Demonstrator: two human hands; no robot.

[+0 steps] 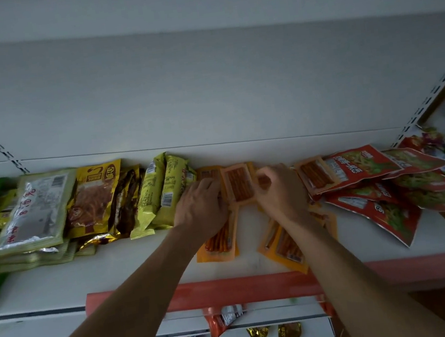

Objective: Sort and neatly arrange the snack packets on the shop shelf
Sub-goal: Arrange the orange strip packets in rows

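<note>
Several orange packets of red snack sticks lie in the middle of the white shelf (132, 266). One orange packet (238, 183) stands against the back panel between my two hands. My left hand (201, 203) grips its left edge and my right hand (280, 189) pinches its right edge with curled fingers. Two more orange packets (220, 242) (287, 247) lie flat under my wrists. Another orange packet (316, 175) leans on the red packets to the right.
Yellow packets (160, 192), a gold packet (95, 200) and green-silver packets (36, 210) stand at the left. Red packets (381, 196) sprawl at the right. A red price strip (230, 290) edges the shelf front. Lower shelves hold small packets (224, 319).
</note>
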